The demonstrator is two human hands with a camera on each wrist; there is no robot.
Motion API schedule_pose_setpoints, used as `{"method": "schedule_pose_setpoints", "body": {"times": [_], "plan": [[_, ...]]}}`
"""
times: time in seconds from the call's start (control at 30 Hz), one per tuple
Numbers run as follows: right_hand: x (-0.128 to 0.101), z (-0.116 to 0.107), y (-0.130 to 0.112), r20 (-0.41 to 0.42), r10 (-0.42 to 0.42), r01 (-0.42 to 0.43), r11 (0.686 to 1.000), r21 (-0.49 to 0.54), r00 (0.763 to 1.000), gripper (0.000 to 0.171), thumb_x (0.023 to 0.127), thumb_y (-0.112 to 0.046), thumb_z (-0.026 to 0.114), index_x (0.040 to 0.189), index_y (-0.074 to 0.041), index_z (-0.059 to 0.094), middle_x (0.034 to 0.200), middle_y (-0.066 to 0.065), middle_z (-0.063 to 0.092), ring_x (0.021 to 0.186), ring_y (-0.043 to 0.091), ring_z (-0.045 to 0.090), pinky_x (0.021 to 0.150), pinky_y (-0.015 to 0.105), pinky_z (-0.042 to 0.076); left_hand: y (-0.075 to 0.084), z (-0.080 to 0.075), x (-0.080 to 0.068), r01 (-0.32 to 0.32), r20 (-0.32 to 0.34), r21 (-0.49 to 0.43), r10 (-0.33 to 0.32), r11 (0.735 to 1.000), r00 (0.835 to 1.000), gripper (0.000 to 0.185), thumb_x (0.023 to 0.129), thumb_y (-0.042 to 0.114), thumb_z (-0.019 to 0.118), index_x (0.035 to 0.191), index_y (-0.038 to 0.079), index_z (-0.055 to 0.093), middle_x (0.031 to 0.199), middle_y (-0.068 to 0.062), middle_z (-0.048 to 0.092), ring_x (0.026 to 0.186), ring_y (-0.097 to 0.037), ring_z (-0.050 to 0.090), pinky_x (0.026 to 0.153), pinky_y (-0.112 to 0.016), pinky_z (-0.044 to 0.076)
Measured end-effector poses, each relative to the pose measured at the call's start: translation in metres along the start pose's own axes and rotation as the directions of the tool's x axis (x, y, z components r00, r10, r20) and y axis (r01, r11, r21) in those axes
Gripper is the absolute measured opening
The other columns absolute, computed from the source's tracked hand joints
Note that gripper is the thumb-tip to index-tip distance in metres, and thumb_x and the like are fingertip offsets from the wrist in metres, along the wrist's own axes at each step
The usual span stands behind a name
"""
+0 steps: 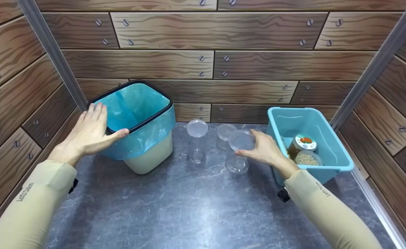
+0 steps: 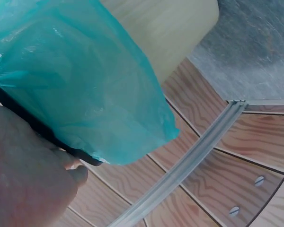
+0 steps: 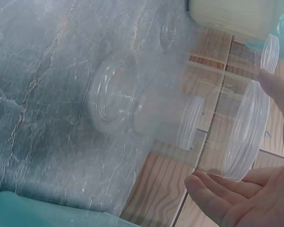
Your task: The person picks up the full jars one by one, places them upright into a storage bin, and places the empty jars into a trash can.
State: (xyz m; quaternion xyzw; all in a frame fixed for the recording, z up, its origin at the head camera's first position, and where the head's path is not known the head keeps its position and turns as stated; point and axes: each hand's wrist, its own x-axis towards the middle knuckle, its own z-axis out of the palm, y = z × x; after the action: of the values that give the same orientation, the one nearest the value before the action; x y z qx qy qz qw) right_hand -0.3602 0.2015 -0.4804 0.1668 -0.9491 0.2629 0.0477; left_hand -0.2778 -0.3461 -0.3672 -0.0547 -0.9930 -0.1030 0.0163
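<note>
My right hand (image 1: 263,148) curls round the big jar (image 1: 241,140) near the tub (image 1: 331,168), so I should squeeze lightly and clear the small jar (image 1: 225,132), left hand (image 1: 88,133) straight-fingered at the bin (image 1: 154,155).

- Jars (image 1: 242,140) by the glossy surface's (image 1: 189,204) back edge: clear, smooth plastic
- Liner (image 1: 145,136): thin, shiny, crinkled plastic
- Basket (image 1: 294,121), back right corner: smooth plastic
- Walls (image 1: 206,31): wood-patterned, apparently printed

1. You are wearing beige, dark-lettered sleeves (image 1: 26,214).
2. You are facing a colourless jar (image 1: 241,139), blue liner (image 1: 144,135), cream bin (image 1: 151,159), turquoise basket (image 1: 324,173).
3. Grey marbling is veining your tabletop (image 1: 168,204), brown woodgrain your walls (image 1: 213,31).
</note>
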Motion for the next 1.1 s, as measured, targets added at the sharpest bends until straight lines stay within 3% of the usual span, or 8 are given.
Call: {"method": "schedule_pose_setpoints", "body": {"times": [0.3,0.47,0.67,0.87,1.1], "plan": [[0.003,0.008,-0.006,-0.002,0.007,-0.007,1.000,0.004,1.000,0.111,0.086,-0.054,0.094,0.161,0.015,0.048,0.156,0.039,0.061,0.143,0.058,0.062,0.122,0.068,0.050,-0.003,0.004,-0.008,0.060,-0.028,-0.088,-0.063,0.994,0.998,0.135,0.102,0.089,0.046,0.174,-0.011,-0.007,0.184,-0.035,-0.015,0.172,-0.060,-0.013,0.139,-0.076,0.000],[0.004,0.011,-0.007,-0.010,0.009,-0.009,1.000,0.002,1.000,0.112,0.084,-0.054,0.095,0.160,0.013,0.050,0.155,0.038,0.063,0.142,0.058,0.063,0.122,0.068,0.050,0.000,0.001,-0.009,0.097,-0.030,-0.061,-0.099,0.993,0.995,0.143,0.097,0.095,0.045,0.173,-0.013,-0.008,0.183,-0.038,-0.017,0.171,-0.063,-0.014,0.138,-0.077,-0.001],[0.000,0.006,-0.005,-0.056,0.012,-0.013,1.000,-0.008,0.998,0.106,0.081,-0.054,0.095,0.155,0.011,0.057,0.146,0.036,0.070,0.130,0.055,0.070,0.112,0.067,0.056,0.007,0.000,-0.003,0.113,-0.006,-0.048,-0.114,0.992,0.994,0.147,0.094,0.100,0.043,0.173,-0.014,-0.005,0.183,-0.040,-0.013,0.171,-0.063,-0.010,0.139,-0.076,-0.002],[-0.001,-0.018,-0.014,-0.079,0.003,0.000,0.999,0.037,0.997,0.104,0.080,-0.049,0.096,0.156,0.010,0.056,0.144,0.034,0.071,0.120,0.049,0.074,0.100,0.061,0.064,0.012,0.001,0.001,0.097,-0.010,-0.029,-0.097,0.995,0.995,0.145,0.095,0.098,0.044,0.173,-0.015,-0.003,0.183,-0.040,-0.008,0.172,-0.063,-0.006,0.140,-0.075,0.001],[0.008,-0.058,-0.039,-0.081,0.007,0.005,0.990,0.143,0.997,0.107,0.078,-0.040,0.102,0.161,0.005,0.052,0.148,0.031,0.068,0.123,0.048,0.072,0.104,0.060,0.065,0.011,-0.001,0.000,0.102,-0.016,-0.011,-0.103,0.995,0.995,0.146,0.094,0.100,0.042,0.173,-0.015,-0.001,0.184,-0.040,-0.004,0.173,-0.062,-0.005,0.140,-0.075,0.001]]}}
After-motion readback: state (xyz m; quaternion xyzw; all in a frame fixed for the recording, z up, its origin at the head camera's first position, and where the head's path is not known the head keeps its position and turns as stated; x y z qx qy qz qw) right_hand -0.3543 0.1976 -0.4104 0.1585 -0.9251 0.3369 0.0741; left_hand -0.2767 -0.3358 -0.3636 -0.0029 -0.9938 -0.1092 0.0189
